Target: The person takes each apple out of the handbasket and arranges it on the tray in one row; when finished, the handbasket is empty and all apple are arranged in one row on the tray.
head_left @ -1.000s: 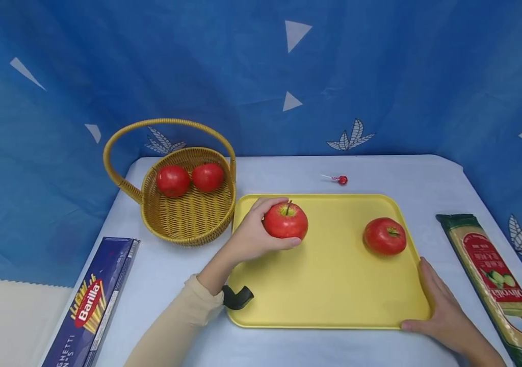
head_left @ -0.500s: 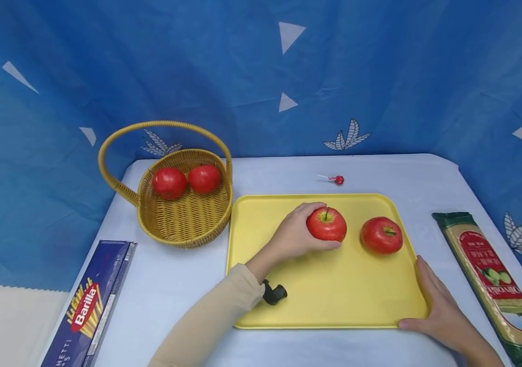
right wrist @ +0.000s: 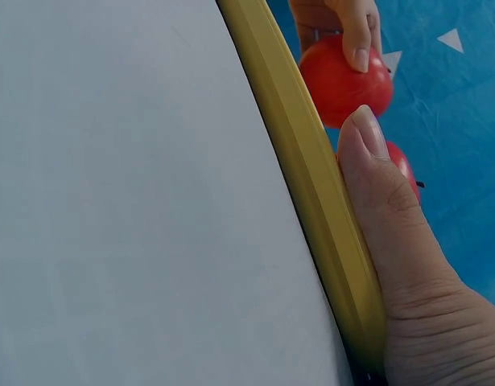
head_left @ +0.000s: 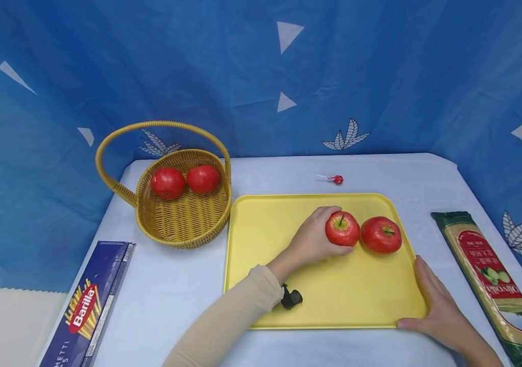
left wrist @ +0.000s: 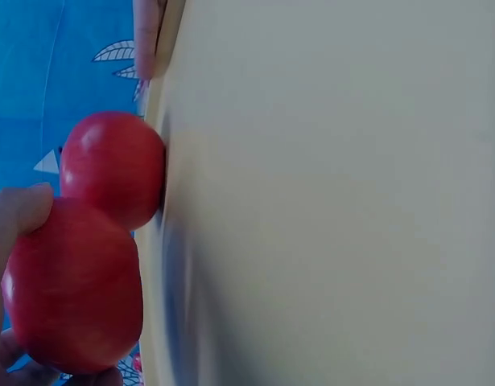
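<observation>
In the head view my left hand (head_left: 314,237) holds a red apple (head_left: 342,229) by its sides, over the right half of a yellow tray (head_left: 316,306). The stem points up. Just right of it, a second red apple (head_left: 381,235) rests on the tray. Whether the two apples touch, I cannot tell. The left wrist view shows a shadow beside the held apple (left wrist: 74,285); it looks slightly raised off the tray. My right hand (head_left: 440,311) rests at the tray's near right corner, fingers straight along the side. Its thumb (right wrist: 392,217) lies straight against the tray's rim (right wrist: 311,177).
A wicker basket (head_left: 183,244) with a tall handle stands at the left, two red apples (head_left: 167,183) inside. A lollipop (head_left: 337,179) lies behind the tray. A blue spaghetti box (head_left: 88,306) lies at the left, a green-ended pasta pack (head_left: 490,275) at the right.
My left hand has carried its apple rightward across the tray, from the left side to close beside the other apple. The right hand has stayed at the tray's corner.
</observation>
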Demonstrator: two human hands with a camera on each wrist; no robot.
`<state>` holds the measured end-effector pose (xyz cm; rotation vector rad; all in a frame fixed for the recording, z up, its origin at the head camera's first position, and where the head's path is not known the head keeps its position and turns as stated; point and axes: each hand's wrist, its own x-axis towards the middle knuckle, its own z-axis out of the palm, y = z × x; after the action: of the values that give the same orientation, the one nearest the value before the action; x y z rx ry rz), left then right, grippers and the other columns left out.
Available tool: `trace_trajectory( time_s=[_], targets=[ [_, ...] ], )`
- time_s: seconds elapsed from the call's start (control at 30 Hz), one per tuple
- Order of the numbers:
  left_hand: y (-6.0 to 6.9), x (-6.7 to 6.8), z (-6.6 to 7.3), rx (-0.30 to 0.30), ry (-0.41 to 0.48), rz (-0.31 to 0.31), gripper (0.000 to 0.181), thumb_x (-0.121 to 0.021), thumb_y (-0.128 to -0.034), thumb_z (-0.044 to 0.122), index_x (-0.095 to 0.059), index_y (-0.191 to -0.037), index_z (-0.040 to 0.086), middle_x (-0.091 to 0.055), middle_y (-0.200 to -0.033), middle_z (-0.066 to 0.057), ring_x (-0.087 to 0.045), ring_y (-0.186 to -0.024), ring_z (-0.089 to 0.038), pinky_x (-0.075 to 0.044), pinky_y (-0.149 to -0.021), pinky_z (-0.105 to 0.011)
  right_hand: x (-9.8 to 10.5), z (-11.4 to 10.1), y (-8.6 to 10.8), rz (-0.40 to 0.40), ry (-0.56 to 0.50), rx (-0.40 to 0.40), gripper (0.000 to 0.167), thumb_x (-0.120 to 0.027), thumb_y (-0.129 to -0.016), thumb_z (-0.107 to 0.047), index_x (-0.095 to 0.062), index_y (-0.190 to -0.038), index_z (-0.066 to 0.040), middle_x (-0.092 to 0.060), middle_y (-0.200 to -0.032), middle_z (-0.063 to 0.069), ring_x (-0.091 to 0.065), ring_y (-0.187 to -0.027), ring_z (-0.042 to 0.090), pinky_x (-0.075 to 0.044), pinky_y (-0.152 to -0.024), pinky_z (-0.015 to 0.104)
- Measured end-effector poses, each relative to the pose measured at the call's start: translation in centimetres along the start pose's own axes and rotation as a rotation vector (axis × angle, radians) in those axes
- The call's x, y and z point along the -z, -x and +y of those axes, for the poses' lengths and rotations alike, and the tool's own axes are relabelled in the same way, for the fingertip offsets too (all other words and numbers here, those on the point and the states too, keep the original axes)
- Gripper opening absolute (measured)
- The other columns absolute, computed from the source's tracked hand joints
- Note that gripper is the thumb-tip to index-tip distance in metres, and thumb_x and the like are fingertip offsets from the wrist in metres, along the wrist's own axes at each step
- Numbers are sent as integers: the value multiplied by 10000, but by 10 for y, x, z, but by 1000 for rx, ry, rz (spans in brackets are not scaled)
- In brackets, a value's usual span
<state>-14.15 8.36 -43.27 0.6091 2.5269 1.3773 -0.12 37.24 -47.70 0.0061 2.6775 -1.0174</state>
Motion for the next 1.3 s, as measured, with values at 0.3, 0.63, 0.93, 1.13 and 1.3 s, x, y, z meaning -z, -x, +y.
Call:
trace_trajectory(
  time_s=[0.3, 0.63, 0.93, 1.13, 1.3],
  targets=[
    [0, -8, -3, 23, 52, 5, 815, -894, -701, 329, -471, -1389, 217, -516, -1357, 47, -545, -1141, -109, -543, -792, -205, -1, 1, 0, 1, 8, 2, 1352, -855, -741, -381, 212, -1550, -196, 203, -1641, 165, 121, -1481, 519, 19, -1076, 789],
    [1, -11, -2, 44, -21, -57, 948, -877, -720, 358, -361, -1504, 223, -431, -1485, 35, -474, -1294, -148, -547, -843, -222, 2, 1, -3, -23, 28, -34, 1365, -847, -745, -421, 237, -1536, -172, 237, -1626, 170, 131, -1470, 531, -23, -1057, 802],
    [26, 28, 20, 9, -92, -25, 874, -778, -808, 476, -328, -1535, 297, -367, -1554, 39, -386, -1393, -189, -531, -983, -363, 2, 3, -3, -45, 15, -56, 1369, -843, -746, -434, 259, -1525, -205, 245, -1619, 185, 143, -1461, 542, -12, -1050, 806],
    [56, 95, 29, -45, -78, 77, 701, -735, -862, 442, -438, -1474, 269, -470, -1468, 50, -441, -1355, -191, -438, -1089, -452, 3, 3, -3, -39, 9, -34, 1351, -839, -762, -400, 258, -1526, -203, 243, -1617, 195, 156, -1461, 539, 31, -1064, 793],
    [81, 148, 15, -32, -11, 202, 674, -767, -853, 340, -464, -1442, 215, -521, -1388, 19, -503, -1245, -182, -433, -1081, -442, 3, 3, -3, -41, 8, -32, 1339, -835, -773, -386, 254, -1528, -193, 239, -1616, 204, 162, -1461, 536, 44, -1070, 786]
  ],
)
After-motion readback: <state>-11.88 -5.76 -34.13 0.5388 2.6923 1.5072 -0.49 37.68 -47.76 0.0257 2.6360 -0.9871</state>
